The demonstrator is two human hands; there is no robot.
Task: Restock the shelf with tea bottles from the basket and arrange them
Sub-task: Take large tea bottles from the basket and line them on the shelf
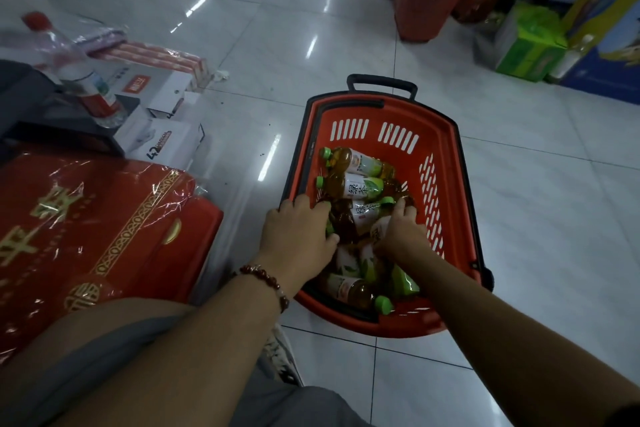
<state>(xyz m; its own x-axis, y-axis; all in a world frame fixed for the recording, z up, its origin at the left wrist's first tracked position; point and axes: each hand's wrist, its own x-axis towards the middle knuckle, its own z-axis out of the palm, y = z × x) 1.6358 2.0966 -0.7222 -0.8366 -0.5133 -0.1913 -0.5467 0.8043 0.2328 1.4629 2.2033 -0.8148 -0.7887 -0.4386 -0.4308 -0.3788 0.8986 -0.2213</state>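
Red gift boxes (86, 229) wrapped in clear film sit at the left on the tiled floor (242, 45). Beside them the left hand (298, 236), a bead bracelet (266, 282) on its wrist, curls its fingers (313, 210) over tea bottles (360, 189) lying in the red basket (446, 191). Right hand (401, 232) reaches in too, its fingers curled around 1 bottle.

Red slotted basket (429, 149); amber tea bottles (356, 184), green caps, white-green labels.
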